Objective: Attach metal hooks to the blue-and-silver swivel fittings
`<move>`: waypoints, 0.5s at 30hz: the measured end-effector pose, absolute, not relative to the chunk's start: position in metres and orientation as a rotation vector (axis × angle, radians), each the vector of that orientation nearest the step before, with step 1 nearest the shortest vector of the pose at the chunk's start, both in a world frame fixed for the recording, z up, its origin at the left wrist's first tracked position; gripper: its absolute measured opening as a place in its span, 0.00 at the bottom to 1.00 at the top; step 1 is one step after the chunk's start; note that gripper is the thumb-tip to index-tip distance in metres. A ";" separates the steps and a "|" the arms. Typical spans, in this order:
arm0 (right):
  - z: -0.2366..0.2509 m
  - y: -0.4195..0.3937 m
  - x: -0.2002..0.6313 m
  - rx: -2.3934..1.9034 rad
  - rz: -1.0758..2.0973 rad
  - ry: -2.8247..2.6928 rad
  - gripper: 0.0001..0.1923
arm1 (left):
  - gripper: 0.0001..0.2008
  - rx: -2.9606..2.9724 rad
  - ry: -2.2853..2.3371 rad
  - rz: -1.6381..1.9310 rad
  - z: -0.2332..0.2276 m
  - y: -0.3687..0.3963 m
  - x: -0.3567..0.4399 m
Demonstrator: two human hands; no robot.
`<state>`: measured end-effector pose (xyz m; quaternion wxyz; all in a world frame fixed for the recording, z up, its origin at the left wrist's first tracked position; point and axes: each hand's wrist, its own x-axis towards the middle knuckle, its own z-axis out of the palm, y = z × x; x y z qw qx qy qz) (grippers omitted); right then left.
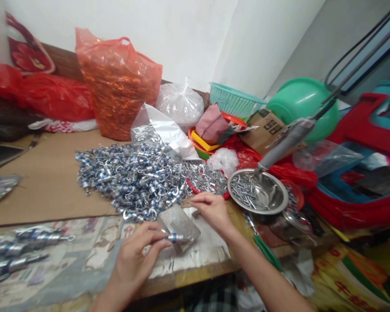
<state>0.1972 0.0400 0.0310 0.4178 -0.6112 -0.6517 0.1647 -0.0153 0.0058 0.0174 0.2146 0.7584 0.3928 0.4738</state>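
Note:
My left hand [137,253] pinches a small silver and blue metal fitting [175,237] and holds it against a grey metal block [179,225] on the table's near edge. My right hand [211,209] rests just behind the block, fingers curled near the edge of a red tray of silver hooks [205,178]; whether it holds one I cannot tell. A big heap of blue and silver fittings [134,177] lies behind both hands. A steel bowl [258,191] with small metal pins sits to the right.
Rows of assembled fittings [22,249] lie at the left. Behind stand an orange plastic bag [115,82], a clear bag [179,104], stacked coloured trays [211,143], a teal basket [234,99], a green basin [300,104] and red stools [360,173]. A grey-handled tool [287,141] hangs over the bowl.

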 end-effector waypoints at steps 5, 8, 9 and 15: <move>0.042 -0.005 0.146 -1.187 0.730 -1.666 0.07 | 0.15 1.896 1.123 1.399 0.003 0.000 -0.005; 0.043 -0.012 0.143 -1.214 0.800 -1.593 0.07 | 0.17 1.885 1.116 1.400 0.003 -0.001 -0.007; 0.043 -0.013 0.143 -1.210 0.824 -1.576 0.06 | 0.17 1.899 1.122 1.405 0.004 -0.001 -0.008; 0.040 -0.017 0.149 -1.134 0.804 -1.617 0.09 | 0.07 2.024 1.012 1.427 0.014 -0.001 -0.010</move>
